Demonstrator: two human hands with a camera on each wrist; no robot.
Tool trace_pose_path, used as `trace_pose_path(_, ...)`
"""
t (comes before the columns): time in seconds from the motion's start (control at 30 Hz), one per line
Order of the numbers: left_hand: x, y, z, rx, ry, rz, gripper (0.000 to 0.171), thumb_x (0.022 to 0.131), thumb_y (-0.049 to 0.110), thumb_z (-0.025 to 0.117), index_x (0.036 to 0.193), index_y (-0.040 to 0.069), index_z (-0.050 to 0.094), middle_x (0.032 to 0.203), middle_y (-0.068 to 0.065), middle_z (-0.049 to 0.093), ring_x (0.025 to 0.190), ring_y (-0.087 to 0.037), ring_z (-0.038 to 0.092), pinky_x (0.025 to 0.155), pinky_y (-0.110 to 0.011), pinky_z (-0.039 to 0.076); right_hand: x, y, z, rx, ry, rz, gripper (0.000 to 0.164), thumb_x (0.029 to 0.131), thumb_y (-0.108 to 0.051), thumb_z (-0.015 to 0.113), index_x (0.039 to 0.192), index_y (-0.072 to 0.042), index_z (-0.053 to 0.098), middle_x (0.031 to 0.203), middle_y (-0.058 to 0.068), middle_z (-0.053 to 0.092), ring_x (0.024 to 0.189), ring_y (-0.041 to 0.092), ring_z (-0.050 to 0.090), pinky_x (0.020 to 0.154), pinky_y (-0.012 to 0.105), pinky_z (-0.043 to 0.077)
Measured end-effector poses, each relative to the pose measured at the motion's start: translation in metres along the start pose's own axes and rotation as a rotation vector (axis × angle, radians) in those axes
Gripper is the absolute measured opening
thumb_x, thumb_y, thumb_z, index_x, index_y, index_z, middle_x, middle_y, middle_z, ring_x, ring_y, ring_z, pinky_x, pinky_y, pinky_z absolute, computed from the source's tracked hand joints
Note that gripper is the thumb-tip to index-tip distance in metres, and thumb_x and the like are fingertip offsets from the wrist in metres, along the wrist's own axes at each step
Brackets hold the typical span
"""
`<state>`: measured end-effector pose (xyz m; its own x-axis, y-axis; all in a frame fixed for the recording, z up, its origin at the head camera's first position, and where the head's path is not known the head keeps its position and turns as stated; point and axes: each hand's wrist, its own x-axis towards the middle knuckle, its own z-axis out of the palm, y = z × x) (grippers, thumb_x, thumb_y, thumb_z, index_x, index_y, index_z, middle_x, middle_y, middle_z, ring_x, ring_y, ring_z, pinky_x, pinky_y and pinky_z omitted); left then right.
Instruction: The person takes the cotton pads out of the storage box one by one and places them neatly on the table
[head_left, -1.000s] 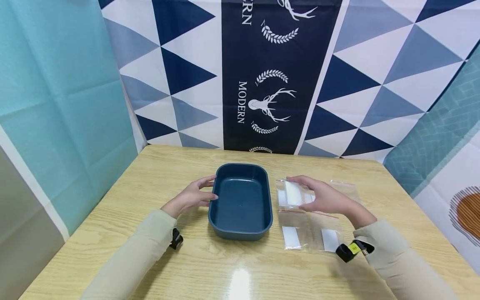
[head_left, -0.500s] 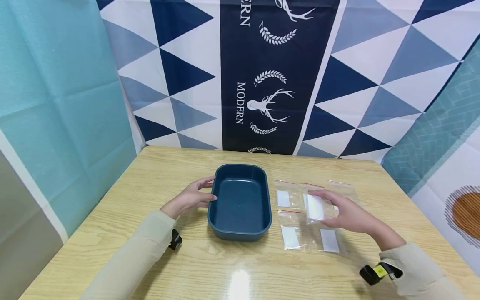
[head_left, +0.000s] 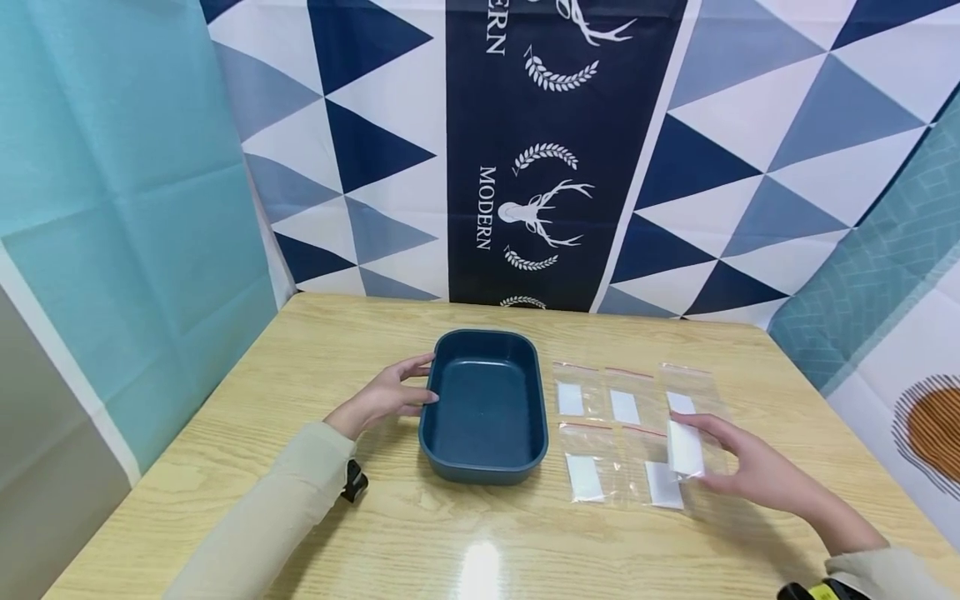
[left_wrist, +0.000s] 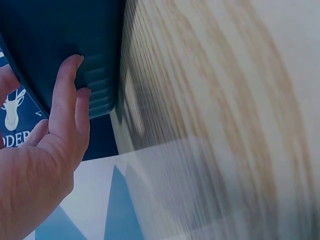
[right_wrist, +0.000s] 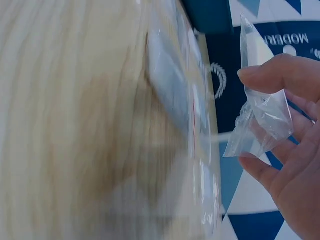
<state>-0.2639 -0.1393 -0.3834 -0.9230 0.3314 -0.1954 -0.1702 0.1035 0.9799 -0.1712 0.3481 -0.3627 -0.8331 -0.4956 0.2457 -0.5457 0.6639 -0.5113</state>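
My left hand (head_left: 386, 392) rests against the left side of a dark blue rectangular tub (head_left: 480, 479), its fingers lying along the outer wall in the left wrist view. A thumb or fingertip reaches the rim. My right hand (head_left: 757, 471) pinches a clear plastic bag (right_wrist: 270, 112) with a white piece inside, held over the right end of the bags. In the head view that white piece (head_left: 685, 448) partly covers what lies beneath. Flat zip bags with red seal lines lie right of the tub, among them a near-left bag (head_left: 585, 477) and a far-middle bag (head_left: 624, 406).
A pale wooden table (head_left: 360, 533) bears everything. Patterned fabric (head_left: 525, 208) hangs behind its far edge, with a turquoise sheet (head_left: 150, 250) at the left. A black wrist camera (head_left: 355, 481) sits on the left sleeve.
The right hand has moved rightward and toward me over the bags, still pinching the plastic bag. More of the far-row bags shows now. The left hand and tub have stayed in place.
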Motion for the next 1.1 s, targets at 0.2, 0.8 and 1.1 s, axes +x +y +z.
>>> trace_pose_path(0.2, 0.0, -0.001, 0.002, -0.007, 0.011, -0.007, 0.073, 0.083, -0.004, 0.066, 0.145, 0.016, 0.034, 0.14, -0.017, 0.034, 0.1, -0.027, 0.06, 0.08, -0.041, 0.053, -0.02, 0.013, -0.007, -0.001, -0.007, 0.032, 0.073, 0.07, -0.008, 0.08, 0.135, -0.01, 0.047, 0.132, -0.016, 0.043, 0.116, -0.016, 0.03, 0.085, 0.001, 0.025)
trace_pose_path(0.8, 0.0, 0.003, 0.001, 0.022, 0.016, -0.013, 0.073, 0.083, -0.002, 0.066, 0.146, 0.017, 0.033, 0.141, -0.015, 0.034, 0.101, -0.027, 0.06, 0.08, -0.04, 0.053, -0.04, 0.039, -0.014, 0.051, -0.067, -0.034, 0.073, 0.07, -0.001, 0.078, 0.135, -0.003, 0.044, 0.139, -0.004, 0.043, 0.125, -0.012, 0.026, 0.088, 0.003, 0.024)
trace_pose_path(1.1, 0.0, 0.002, 0.0, 0.016, 0.005, -0.01, 0.073, 0.084, -0.003, 0.066, 0.146, 0.016, 0.032, 0.141, -0.016, 0.033, 0.101, -0.028, 0.06, 0.081, -0.041, 0.053, -0.041, 0.041, -0.008, 0.056, -0.101, -0.09, 0.08, 0.063, 0.001, 0.08, 0.135, -0.001, 0.044, 0.139, -0.002, 0.043, 0.128, -0.007, 0.024, 0.093, 0.005, 0.021)
